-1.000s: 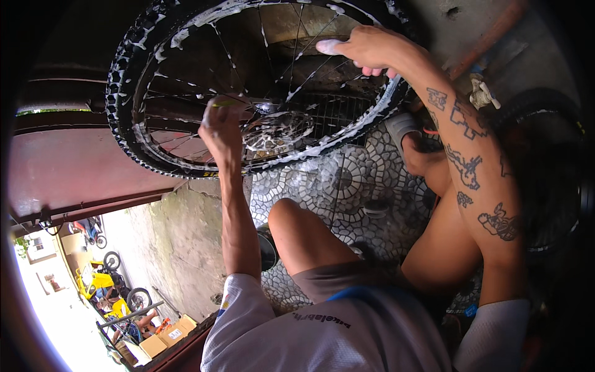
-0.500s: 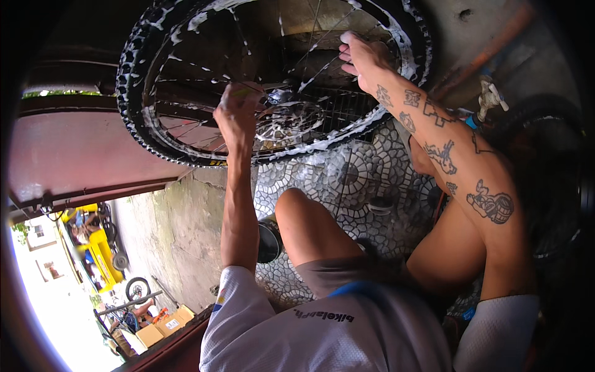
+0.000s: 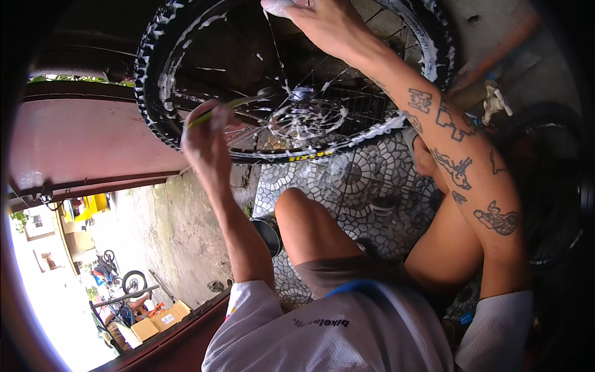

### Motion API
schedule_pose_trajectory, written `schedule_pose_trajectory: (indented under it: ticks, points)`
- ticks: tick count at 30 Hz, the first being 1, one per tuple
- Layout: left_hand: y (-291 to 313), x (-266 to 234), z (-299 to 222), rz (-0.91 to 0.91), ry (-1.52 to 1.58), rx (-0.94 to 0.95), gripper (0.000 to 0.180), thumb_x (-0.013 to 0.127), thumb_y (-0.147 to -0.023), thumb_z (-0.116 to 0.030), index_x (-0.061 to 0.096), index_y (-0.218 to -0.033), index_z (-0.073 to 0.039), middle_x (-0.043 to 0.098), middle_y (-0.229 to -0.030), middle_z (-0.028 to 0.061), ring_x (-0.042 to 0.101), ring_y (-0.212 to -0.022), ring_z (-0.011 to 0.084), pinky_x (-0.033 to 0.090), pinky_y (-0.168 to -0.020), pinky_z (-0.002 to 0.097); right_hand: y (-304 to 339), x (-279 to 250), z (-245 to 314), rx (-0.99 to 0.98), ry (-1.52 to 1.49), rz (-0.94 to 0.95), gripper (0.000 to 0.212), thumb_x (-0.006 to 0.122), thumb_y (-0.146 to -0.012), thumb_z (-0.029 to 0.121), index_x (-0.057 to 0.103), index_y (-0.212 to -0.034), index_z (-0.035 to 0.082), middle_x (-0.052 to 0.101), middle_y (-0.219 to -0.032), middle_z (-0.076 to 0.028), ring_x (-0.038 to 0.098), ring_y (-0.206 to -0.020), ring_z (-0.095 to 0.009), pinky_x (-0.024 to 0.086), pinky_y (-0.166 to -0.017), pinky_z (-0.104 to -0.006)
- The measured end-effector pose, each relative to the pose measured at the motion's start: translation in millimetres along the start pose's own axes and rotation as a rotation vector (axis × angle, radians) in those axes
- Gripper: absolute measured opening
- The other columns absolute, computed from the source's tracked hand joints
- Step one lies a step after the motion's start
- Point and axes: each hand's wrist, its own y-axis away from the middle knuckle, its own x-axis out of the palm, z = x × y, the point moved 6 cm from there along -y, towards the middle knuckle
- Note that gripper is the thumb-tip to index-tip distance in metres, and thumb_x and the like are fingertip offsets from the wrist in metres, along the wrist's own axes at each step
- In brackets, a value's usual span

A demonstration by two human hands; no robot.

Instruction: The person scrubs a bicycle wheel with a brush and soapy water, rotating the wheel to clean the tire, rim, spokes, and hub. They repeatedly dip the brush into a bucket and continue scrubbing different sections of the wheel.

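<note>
A knobby-tyred bicycle wheel, streaked with white foam, stands in front of me. Its foamy brake disc surrounds the hub. My left hand is closed on a slim green-handled brush, over the wheel's lower left side; motion smears hand and brush, and the brush's head is unclear. Stretched across the wheel's upper part, my right hand has foam on its thumb. The picture's upper edge cuts off most of its fingers, so its grip does not show.
Below the wheel lies a pebble-mosaic floor. Beside my left knee stands a dark bucket. A tap and another tyre are at the right. Outside at the lower left are a cardboard box and a parked bike.
The wheel has turned, its lower edge moving right. My right hand has gone up and left across the wheel. My left hand has swung left and slightly down with the brush.
</note>
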Motion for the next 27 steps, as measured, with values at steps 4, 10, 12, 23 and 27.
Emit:
schedule_pose_trajectory:
  ticks: [4,10,12,23,27]
  points:
    - [-21,70,37,0.214,0.000,-0.180,0.024,0.069,-0.096,-0.011,0.070,-0.110,0.008,0.077,-0.091,0.0159,0.073,-0.072,0.0157,0.056,-0.064,0.0267,4,-7,12,0.025,0.208,0.150,0.058,0.069,-0.093,0.052,0.069,-0.086,-0.006,0.069,-0.075,-0.017,0.068,-0.072,-0.028,0.052,-0.065,-0.0414]
    - [-18,88,53,0.208,0.028,-0.249,0.023,0.068,-0.094,-0.012,0.072,-0.107,0.007,0.076,-0.088,0.0140,0.072,-0.068,0.0145,0.055,-0.060,0.0271,14,-69,-33,0.358,0.525,0.457,0.062,0.067,-0.094,0.054,0.071,-0.072,-0.003,0.070,-0.067,-0.016,0.068,-0.061,-0.024,0.052,-0.058,-0.0384]
    - [-18,93,44,0.328,-0.007,-0.151,0.025,0.070,-0.093,-0.015,0.073,-0.106,0.007,0.076,-0.085,0.0122,0.069,-0.064,0.0127,0.054,-0.056,0.0264,15,-82,-51,0.414,0.706,0.449,0.063,0.067,-0.092,0.058,0.067,-0.079,-0.004,0.069,-0.073,-0.015,0.067,-0.062,-0.024,0.054,-0.055,-0.0397]
    - [-23,83,61,0.042,-0.270,-0.189,0.017,0.072,-0.089,-0.015,0.078,-0.101,-0.004,0.076,-0.078,0.0129,0.067,-0.059,0.0136,0.051,-0.054,0.0313,33,-72,-117,0.577,0.086,0.367,0.081,0.053,-0.098,0.065,0.058,-0.128,-0.010,0.071,-0.115,-0.024,0.073,-0.103,-0.031,0.061,-0.088,-0.0453]
    - [-17,86,39,0.267,-0.319,-0.046,0.015,0.070,-0.090,-0.013,0.079,-0.099,-0.005,0.077,-0.082,0.0115,0.068,-0.065,0.0153,0.052,-0.059,0.0300,25,-55,-139,0.471,-0.205,0.195,0.054,0.047,-0.107,0.050,0.065,-0.113,0.000,0.075,-0.108,-0.016,0.075,-0.093,-0.023,0.061,-0.082,-0.0382]
